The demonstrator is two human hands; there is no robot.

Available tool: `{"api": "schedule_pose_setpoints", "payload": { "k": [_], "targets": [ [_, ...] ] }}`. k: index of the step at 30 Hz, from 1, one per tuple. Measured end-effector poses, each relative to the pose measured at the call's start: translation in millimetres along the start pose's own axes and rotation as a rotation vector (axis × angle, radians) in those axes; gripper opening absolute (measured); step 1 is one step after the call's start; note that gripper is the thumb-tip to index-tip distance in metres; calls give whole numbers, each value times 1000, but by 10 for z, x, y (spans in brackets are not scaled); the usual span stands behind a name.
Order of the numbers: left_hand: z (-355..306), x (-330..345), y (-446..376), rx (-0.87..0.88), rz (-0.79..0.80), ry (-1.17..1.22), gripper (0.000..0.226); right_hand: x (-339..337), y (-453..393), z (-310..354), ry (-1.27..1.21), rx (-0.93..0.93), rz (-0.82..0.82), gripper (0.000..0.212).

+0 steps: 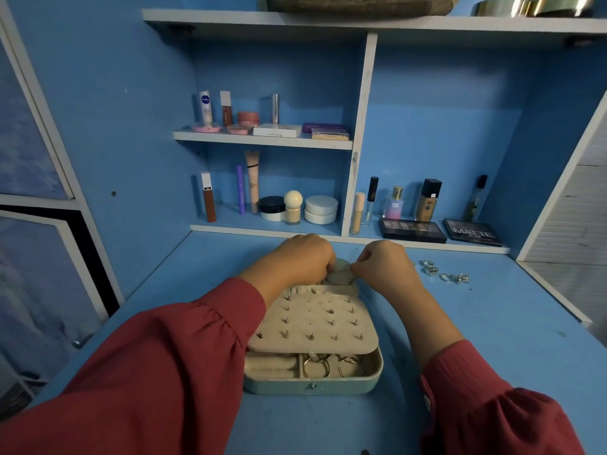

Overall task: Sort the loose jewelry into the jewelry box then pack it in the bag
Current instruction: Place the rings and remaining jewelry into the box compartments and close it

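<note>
A pale green jewelry box [312, 385] lies open on the blue desk in the head view. Its beige earring panel [312, 320] is folded down over the tray and carries several studs. Below the panel, rings and a hoop [317, 366] sit in the tray's compartments. At the far edge of the box, my left hand [299, 261] and my right hand [382, 264] both pinch a small beige pouch flap [340, 274] with curled fingers. Several loose silver rings [443, 272] lie on the desk to the right of my right hand.
Shelves behind the desk hold cosmetics: tubes, jars [320, 210], a perfume bottle [394, 203] and two eyeshadow palettes [412, 229]. A white upright divider [359, 142] splits the shelf unit. The desk's right edge [555, 297] runs close to the loose rings.
</note>
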State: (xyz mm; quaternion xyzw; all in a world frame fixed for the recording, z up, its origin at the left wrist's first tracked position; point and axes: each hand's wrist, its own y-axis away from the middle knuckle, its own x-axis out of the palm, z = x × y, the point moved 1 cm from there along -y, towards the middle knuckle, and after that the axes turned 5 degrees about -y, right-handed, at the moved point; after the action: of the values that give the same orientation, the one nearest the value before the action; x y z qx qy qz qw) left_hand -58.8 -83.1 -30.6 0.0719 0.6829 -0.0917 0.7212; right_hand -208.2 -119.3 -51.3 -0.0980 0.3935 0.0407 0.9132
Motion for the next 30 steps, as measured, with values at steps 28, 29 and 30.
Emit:
{"api": "schedule_pose_setpoints", "payload": {
  "k": [28, 29, 30],
  "targets": [
    [129, 194, 199, -34, 9, 422, 18, -96, 96, 80, 72, -306, 454, 19],
    [120, 195, 196, -26, 9, 411, 18, -78, 104, 93, 62, -298, 464, 22],
    [108, 192, 191, -17, 8, 402, 17, -55, 106, 97, 47, -284, 473, 25]
  ]
}}
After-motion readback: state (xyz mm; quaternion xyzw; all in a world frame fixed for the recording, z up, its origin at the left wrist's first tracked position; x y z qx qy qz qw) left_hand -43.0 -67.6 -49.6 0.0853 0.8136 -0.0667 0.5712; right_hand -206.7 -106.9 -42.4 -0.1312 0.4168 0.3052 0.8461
